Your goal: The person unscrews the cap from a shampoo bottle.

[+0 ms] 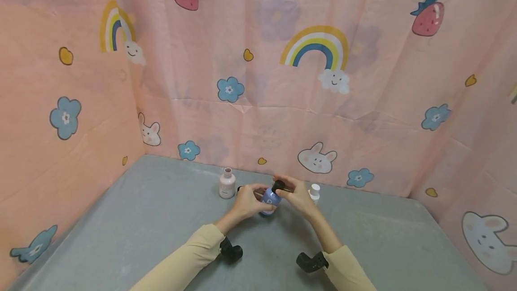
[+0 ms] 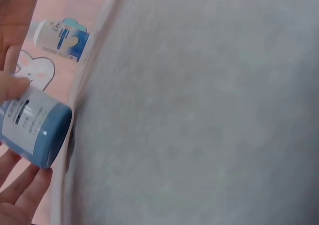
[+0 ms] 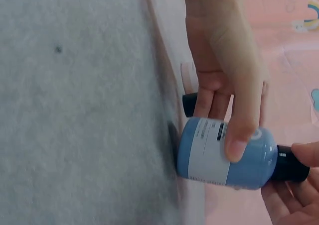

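A blue bottle (image 1: pixel 269 197) with a white label is between my two hands, leaning a little to the right. My left hand (image 1: pixel 247 202) grips its body, thumb across the label in the right wrist view. My right hand (image 1: pixel 298 196) pinches the black cap (image 3: pixel 291 164) at the bottle's neck. I cannot tell whether the base touches the table. A pale pink bottle (image 1: pixel 227 184) with an uncovered mouth stands left of my left hand. Partly behind my right hand is a white bottle (image 1: pixel 315 192), its blue-and-white label (image 2: pixel 72 42) showing in the left wrist view.
A small black object (image 3: pixel 189 104) shows behind my left hand, mostly hidden. Grey cloth covers the table (image 1: pixel 161 219). A pink patterned curtain (image 1: pixel 266 120) hangs along the back and both sides. Black cameras (image 1: pixel 231 251) are strapped to both wrists.
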Demonstrator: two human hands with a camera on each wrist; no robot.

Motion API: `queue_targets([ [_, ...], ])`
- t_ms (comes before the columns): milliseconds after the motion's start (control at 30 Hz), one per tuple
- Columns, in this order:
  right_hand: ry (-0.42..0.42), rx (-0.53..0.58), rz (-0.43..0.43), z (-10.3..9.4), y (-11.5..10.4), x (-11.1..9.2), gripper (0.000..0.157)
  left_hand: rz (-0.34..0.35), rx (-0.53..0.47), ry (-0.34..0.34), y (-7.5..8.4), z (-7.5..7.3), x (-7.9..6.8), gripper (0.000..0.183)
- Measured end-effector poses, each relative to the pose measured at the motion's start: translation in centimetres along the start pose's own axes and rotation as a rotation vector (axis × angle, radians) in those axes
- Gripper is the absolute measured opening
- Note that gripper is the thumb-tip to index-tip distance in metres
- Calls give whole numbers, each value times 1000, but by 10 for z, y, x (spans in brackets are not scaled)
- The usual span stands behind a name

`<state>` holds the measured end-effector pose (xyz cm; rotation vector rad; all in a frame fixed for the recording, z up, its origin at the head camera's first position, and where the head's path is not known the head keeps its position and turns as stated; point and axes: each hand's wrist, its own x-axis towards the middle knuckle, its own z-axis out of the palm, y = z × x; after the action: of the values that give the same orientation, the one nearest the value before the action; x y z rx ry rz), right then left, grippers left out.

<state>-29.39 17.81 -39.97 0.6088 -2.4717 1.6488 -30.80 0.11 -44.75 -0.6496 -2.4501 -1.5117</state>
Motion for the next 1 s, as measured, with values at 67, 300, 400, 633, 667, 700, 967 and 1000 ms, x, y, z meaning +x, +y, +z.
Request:
queue_targets([
  [67,23,-11,5,2,-1,0,42,-6,18,21,0,2,-1,54],
  [300,163,-80,187,9,-4,3,51,-35,65,98,4,7,-2,53],
  [400,212,-94,219,11,-4,3,50,-44,78,138,6,8,-2,52],
  [633,284,-134,217,14,-3,3,43,-48,100,196,8,9,-2,51],
  [667,290,-142,218,14,-3,3,42,-44,100,199,8,9,-2,50],
  [700,295,-147,218,15,-4,3,42,-44,101,201,8,10,-2,50],
  [967,327,-177,229,15,-6,2,39,-52,77,204,10,11,-3,50],
  [1000,329,-178,230,15,-6,2,39,-55,74,205,11,11,-4,50],
])
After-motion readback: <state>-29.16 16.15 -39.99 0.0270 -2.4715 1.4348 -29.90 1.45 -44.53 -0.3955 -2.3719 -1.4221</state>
